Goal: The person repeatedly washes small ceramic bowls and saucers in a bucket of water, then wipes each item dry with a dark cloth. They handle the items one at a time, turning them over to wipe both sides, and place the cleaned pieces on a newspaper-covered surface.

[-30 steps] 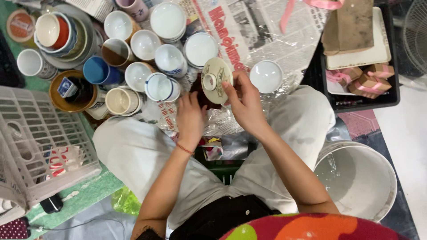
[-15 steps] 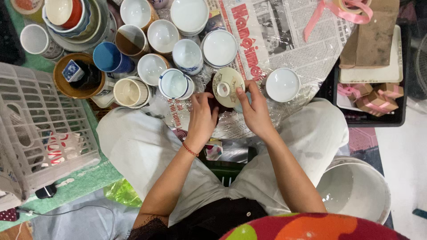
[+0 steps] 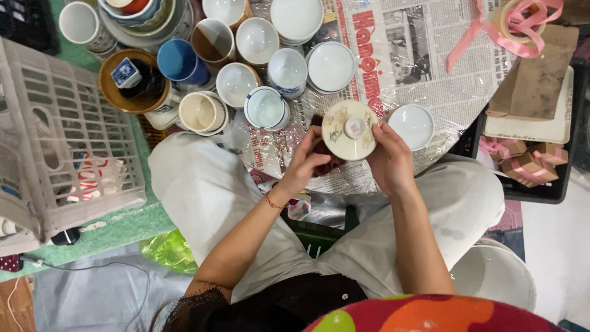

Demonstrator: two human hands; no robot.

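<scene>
Both hands hold a small cream ceramic bowl [image 3: 350, 130] turned bottom-up over my lap, its foot ring facing the camera. My left hand [image 3: 305, 164] grips its left edge with a dark cloth-like thing under the fingers. My right hand [image 3: 388, 161] grips the right edge. A white bowl [image 3: 412, 126] sits on the plastic-covered newspaper [image 3: 402, 55] just right of the held bowl. Several cups and bowls, such as a blue-rimmed cup [image 3: 265, 108], stand just beyond the hands.
A white plastic basket [image 3: 58, 147] lies at the left. A blue cup [image 3: 177, 61] and a brown bowl [image 3: 126, 80] stand at upper left. Pink ribbon [image 3: 513, 34], a black tray [image 3: 541, 190] with small boxes and a white bucket [image 3: 498, 276] are at the right.
The bowl has been turned in my hands, from showing its side to showing its underside. The view has shifted a little; the hands stay over my lap.
</scene>
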